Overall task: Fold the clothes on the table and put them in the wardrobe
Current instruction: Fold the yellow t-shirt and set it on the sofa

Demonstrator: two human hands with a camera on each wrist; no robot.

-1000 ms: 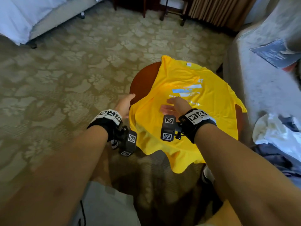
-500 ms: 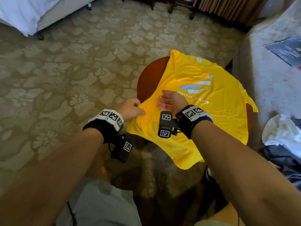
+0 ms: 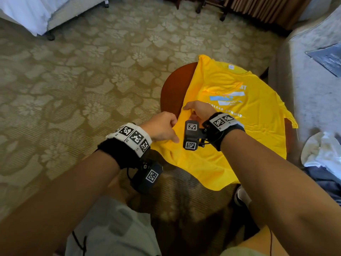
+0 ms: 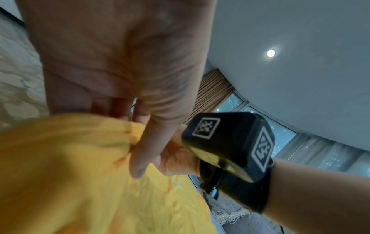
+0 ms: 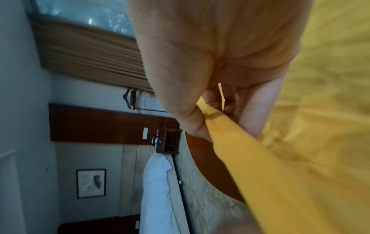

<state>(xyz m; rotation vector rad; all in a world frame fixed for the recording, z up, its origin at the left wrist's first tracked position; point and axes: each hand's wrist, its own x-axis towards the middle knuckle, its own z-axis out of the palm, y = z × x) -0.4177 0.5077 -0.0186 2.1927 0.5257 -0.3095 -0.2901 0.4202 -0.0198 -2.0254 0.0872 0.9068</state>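
A yellow T-shirt (image 3: 245,126) with a blue and white print lies spread over a small round wooden table (image 3: 173,89), its hem hanging off the near edge. My left hand (image 3: 162,126) pinches the shirt's left side edge; in the left wrist view the thumb and fingers of that hand (image 4: 138,142) bunch the yellow cloth (image 4: 70,174). My right hand (image 3: 197,109) grips the same edge a little farther up. In the right wrist view, thumb and fingers of that hand (image 5: 208,120) clamp a fold of the shirt (image 5: 280,174).
A grey sofa (image 3: 313,89) stands right of the table with a blue leaflet (image 3: 328,58) on it. White and dark clothes (image 3: 323,159) lie heaped at the right. A white bed (image 3: 36,13) is at the far left. Patterned carpet (image 3: 83,80) covers the floor.
My left hand went from resting at the shirt's left edge to pinching it. My right hand left the shirt's middle and took hold of the same edge.
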